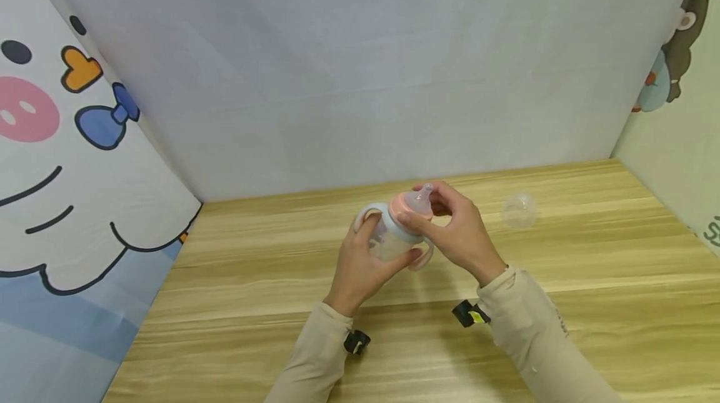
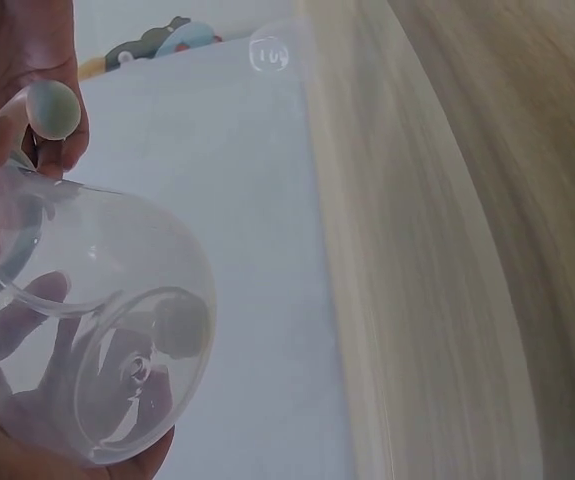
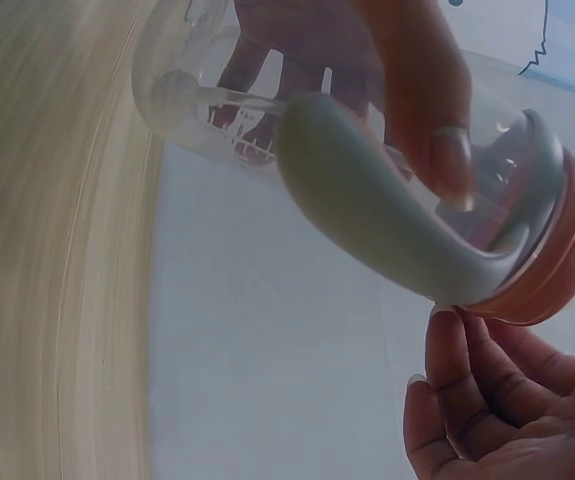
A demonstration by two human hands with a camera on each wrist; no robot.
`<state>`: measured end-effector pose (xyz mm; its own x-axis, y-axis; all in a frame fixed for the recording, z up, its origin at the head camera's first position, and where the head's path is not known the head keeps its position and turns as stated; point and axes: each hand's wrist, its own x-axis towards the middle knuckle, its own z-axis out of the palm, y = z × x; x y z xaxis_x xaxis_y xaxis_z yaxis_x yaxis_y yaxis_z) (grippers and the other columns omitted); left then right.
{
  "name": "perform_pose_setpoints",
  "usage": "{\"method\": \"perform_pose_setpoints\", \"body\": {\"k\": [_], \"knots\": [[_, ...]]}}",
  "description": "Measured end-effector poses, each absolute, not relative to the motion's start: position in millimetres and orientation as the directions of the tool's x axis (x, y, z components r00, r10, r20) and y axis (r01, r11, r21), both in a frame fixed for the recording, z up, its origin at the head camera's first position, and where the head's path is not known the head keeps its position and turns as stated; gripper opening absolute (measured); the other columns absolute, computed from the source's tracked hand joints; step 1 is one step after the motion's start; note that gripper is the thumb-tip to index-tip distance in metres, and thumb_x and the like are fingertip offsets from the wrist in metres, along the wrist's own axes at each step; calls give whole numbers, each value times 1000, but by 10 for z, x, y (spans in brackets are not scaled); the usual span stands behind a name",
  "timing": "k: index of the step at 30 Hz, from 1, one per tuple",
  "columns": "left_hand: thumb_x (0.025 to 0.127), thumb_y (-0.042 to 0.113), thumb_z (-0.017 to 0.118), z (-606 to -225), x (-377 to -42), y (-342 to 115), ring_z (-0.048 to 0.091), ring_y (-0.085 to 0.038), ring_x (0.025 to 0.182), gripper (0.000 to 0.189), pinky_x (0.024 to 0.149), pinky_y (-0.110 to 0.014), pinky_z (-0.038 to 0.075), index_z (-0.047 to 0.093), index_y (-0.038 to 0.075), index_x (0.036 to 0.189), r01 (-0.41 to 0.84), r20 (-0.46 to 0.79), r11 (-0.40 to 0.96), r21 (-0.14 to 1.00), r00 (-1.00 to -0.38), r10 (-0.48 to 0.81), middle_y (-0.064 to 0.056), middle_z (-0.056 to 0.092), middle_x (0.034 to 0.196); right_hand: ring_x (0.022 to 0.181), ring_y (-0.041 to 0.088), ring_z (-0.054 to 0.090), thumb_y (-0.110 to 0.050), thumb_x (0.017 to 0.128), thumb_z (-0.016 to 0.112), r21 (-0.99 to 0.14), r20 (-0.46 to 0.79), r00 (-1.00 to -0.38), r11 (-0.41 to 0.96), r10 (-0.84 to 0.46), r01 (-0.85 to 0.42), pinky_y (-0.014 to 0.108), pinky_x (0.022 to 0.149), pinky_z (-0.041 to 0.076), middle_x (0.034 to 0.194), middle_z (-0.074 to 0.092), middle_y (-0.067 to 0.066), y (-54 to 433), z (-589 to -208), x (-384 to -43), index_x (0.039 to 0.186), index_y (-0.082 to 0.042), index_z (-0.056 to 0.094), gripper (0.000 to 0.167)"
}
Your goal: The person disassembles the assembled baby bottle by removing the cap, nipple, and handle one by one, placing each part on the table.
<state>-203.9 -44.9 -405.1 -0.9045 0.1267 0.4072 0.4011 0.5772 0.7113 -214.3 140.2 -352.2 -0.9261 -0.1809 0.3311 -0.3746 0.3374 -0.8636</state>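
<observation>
A clear baby bottle [image 1: 388,242] with two pale handles is held tilted above the table, its pink collar [image 1: 400,204] and clear teat [image 1: 422,198] pointing up and away. My left hand [image 1: 361,265] grips the bottle's body, fingers on the far side and thumb near a handle [image 3: 367,200]. With thumb and fingers, my right hand [image 1: 458,231] holds the pink collar from the right. Through the clear wall of the bottle [image 2: 117,300], the left hand's fingers show in the left wrist view, along with a straw ending in a round weight [image 2: 180,322].
A clear domed cap [image 1: 519,210] stands on the wood-grain table [image 1: 253,303], right of the hands. Behind the table rises a pale backdrop [image 1: 360,78], with cartoon-printed panels [image 1: 73,190] at the sides. Each wrist wears a small black camera.
</observation>
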Motion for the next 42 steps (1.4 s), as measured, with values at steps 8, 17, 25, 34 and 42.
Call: {"method": "perform_pose_setpoints", "body": {"k": [8,17,25,34,42], "knots": [[75,51,85,-4049,-2048,-452,62,-19,105,61,80,-32,53,61,23,124,416,408,547,726,-902,143,7,58,120,104,17,65,-24,91,75,-871,341,-908,282,-245,-403,40,97,50,112,72,6,1464,-3518,-2171,123,-14,63,35],[76,42,87,-4031,-2042,-476,60,-15,103,58,83,-37,54,61,24,125,438,379,430,789,-899,221,8,58,120,120,13,61,-11,97,65,-923,321,-837,53,-444,-382,25,101,49,130,63,1,1578,-3469,-2180,139,-6,54,44],[77,40,87,-4008,-2024,-477,59,-12,102,61,84,-38,54,59,26,130,457,381,397,796,-888,257,8,58,123,123,15,60,-9,99,59,-930,338,-802,-43,-492,-366,28,99,52,140,56,2,1617,-3461,-2182,145,-7,47,48],[76,43,87,-4001,-2043,-480,60,-13,100,57,81,-35,54,61,22,123,444,386,435,783,-896,220,6,59,117,116,15,56,-14,101,57,-917,374,-894,49,-245,-397,23,100,45,130,59,-5,1616,-3426,-2165,137,-3,51,37],[76,46,86,-4002,-2034,-467,59,-12,101,59,83,-37,55,61,24,125,450,394,440,777,-893,216,9,58,118,105,14,56,-24,98,66,-915,323,-931,194,-172,-353,32,95,45,113,62,-5,1502,-3440,-2148,127,-8,60,34]]}}
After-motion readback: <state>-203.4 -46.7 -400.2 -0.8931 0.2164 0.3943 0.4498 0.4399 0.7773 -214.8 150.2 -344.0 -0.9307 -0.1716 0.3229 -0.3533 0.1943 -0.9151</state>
